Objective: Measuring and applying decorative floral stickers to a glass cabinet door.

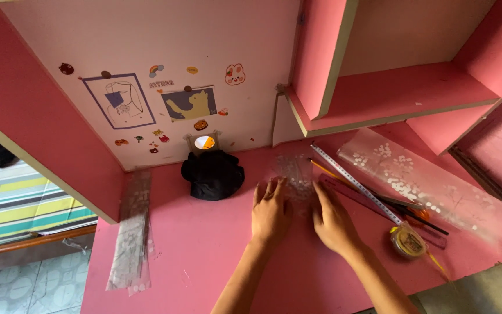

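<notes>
Both hands, left (270, 212) and right (333, 220), spread flat on a clear dotted sheet (295, 174) mid-counter (204, 256). Black cloth bundle (212, 174) left; ruler (355, 183), pencil (332, 172), tape roll (407, 241) crowd right.

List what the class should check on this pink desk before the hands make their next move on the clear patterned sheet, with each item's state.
1. Left hand flat on the desk: ok.
2. Right hand flat beside it, nothing held: ok.
3. Small clear patterned sheet lies under the fingertips: ok.
4. Sheet free of creases: cannot tell, blurred.
5. Metal ruler lies just right of the right hand: ok.
6. Tape roll stays apart from both hands: ok.
</notes>
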